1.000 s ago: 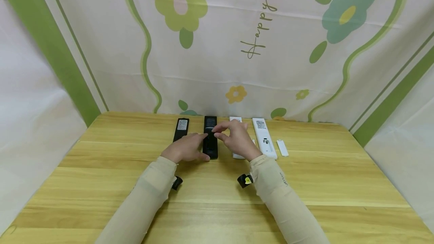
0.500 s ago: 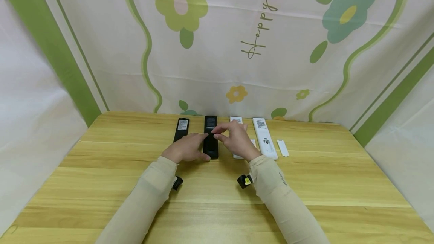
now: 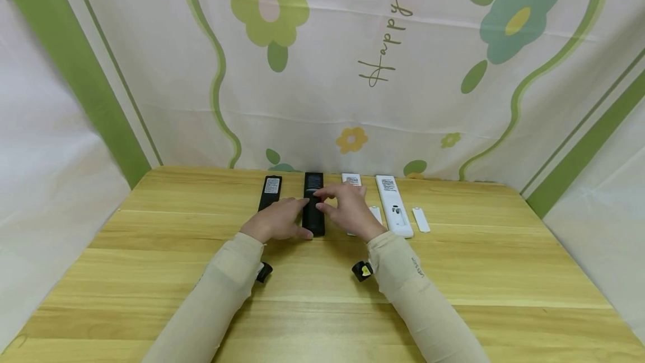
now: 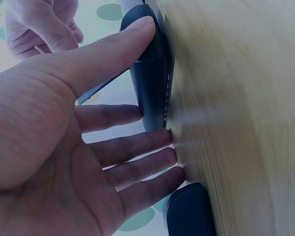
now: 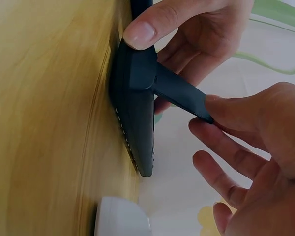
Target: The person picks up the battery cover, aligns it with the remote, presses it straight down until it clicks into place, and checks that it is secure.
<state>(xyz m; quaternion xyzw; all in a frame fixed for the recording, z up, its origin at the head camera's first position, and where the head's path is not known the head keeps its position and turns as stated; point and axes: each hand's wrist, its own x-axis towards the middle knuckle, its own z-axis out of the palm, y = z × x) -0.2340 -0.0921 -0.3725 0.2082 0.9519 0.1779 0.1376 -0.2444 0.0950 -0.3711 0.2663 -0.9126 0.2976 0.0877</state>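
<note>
Grip: right hand pinches the free end of the black cover between thumb and forefinger, remaining fingers loosely bent. Left hand is not curled round anything; fingers extended, thumb laid on the near end of the black remote, forefinger touching its side. Cover slants up from the remote, its lower end meeting it.

Surface: wood-grain table. Black remote lies near the far edge, at 12 o'clock from the person. Second black remote at 9 o'clock of it, partly behind the left hand. At 3 o'clock: inner white remote, partly hidden by the right hand; inner white cover; outer white remote, bay uncovered; outer white cover.

Room: pale cloth at 12 o'clock, printed with flowers and "Happy"; more cloth at 9 and 3.

Pose: beige sleeves enter from 7 and 5 o'clock. Right hand points toward 10 o'clock, left toward 2.
</note>
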